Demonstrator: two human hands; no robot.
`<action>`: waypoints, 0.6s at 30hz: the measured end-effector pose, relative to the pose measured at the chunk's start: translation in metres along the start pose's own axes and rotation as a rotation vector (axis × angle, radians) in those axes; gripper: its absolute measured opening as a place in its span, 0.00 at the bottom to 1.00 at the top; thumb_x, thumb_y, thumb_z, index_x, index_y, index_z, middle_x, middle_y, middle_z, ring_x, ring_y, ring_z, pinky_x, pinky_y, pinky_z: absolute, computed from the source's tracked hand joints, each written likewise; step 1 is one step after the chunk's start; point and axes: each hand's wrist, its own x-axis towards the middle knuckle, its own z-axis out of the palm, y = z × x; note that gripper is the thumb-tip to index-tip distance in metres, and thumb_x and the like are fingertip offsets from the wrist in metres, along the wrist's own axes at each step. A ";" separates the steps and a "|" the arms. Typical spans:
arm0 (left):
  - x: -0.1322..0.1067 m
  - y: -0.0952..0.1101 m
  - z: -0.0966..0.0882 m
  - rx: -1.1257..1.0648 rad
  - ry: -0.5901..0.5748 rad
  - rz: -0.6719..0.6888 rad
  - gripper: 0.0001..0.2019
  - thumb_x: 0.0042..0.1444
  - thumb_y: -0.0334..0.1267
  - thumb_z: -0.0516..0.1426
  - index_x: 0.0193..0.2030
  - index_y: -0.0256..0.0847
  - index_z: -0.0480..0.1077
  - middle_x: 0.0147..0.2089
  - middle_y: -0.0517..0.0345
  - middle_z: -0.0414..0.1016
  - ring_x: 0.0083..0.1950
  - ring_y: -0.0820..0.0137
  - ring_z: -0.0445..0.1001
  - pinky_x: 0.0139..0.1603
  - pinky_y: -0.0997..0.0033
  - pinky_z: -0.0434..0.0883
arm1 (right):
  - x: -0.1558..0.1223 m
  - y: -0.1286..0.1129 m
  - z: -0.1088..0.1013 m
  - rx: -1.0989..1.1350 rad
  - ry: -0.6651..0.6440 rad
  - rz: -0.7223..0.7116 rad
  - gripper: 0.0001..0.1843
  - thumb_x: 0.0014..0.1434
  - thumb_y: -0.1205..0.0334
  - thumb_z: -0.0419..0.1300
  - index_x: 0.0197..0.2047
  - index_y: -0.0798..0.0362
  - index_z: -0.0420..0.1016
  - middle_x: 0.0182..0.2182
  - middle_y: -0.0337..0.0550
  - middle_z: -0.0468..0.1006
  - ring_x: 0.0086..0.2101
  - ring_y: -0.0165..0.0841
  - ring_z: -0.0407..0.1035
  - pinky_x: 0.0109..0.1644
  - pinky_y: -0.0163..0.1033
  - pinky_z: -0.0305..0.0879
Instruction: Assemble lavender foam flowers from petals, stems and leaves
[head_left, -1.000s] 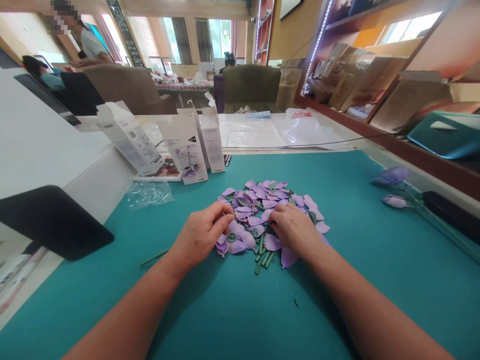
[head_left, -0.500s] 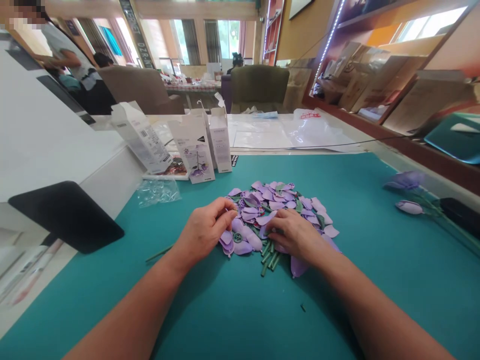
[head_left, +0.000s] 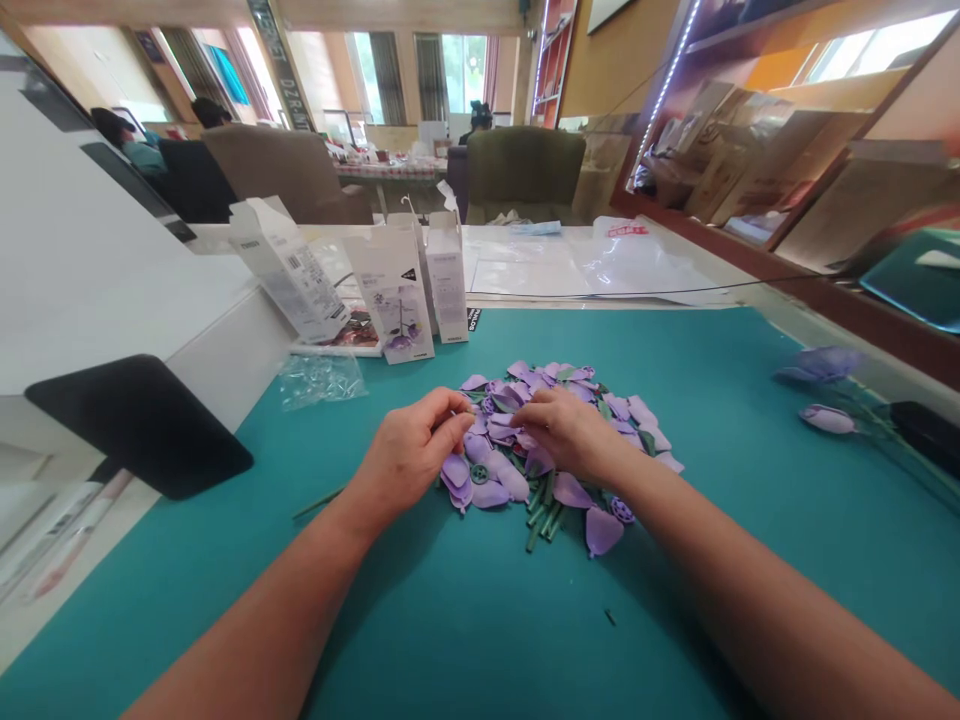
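Note:
A pile of light purple plastic petals [head_left: 495,462] with green parts lies on the teal mat [head_left: 480,620]. At its left edge, my left hand [head_left: 411,445] is closed, thumb and forefinger pinched on something too small to make out. My right hand [head_left: 574,428] reaches over the pile, fingers bent and a little apart, the tips among the petals; I see nothing gripped in it. Short green stem pieces [head_left: 541,520] lie at the pile's front. A thin green stem [head_left: 318,503] shows behind my left wrist. A tiny green piece [head_left: 610,617] lies nearer me.
White boxes [head_left: 390,300] stand at the back left beside a crumpled clear bag [head_left: 322,380]. A black panel [head_left: 142,425] leans at left. Purple flowers [head_left: 825,418] on stems lie at right near a black object [head_left: 930,430]. Chairs and people are beyond.
My right hand has moved left and away from me across the pile, uncovering petals near its front. My left hand keeps its pinch. The standing person at far left is out of view.

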 end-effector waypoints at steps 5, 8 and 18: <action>0.000 -0.002 0.001 0.002 -0.005 0.000 0.08 0.60 0.42 0.51 0.37 0.42 0.68 0.24 0.67 0.73 0.24 0.74 0.67 0.30 0.75 0.63 | 0.015 -0.005 0.008 -0.041 -0.021 -0.062 0.15 0.61 0.70 0.54 0.46 0.50 0.79 0.33 0.46 0.71 0.35 0.35 0.63 0.39 0.38 0.57; 0.000 -0.002 0.002 0.012 -0.011 -0.001 0.09 0.61 0.42 0.51 0.38 0.42 0.68 0.24 0.67 0.73 0.24 0.74 0.67 0.30 0.75 0.63 | 0.020 -0.007 0.012 -0.051 -0.041 -0.090 0.14 0.60 0.65 0.58 0.50 0.51 0.76 0.35 0.46 0.70 0.35 0.35 0.62 0.39 0.38 0.57; 0.002 -0.004 0.002 0.022 -0.020 -0.014 0.08 0.61 0.42 0.51 0.37 0.42 0.68 0.24 0.67 0.73 0.25 0.74 0.68 0.30 0.74 0.63 | 0.011 0.008 0.005 -0.118 -0.099 0.024 0.09 0.59 0.65 0.59 0.42 0.51 0.77 0.35 0.45 0.70 0.38 0.35 0.64 0.41 0.38 0.57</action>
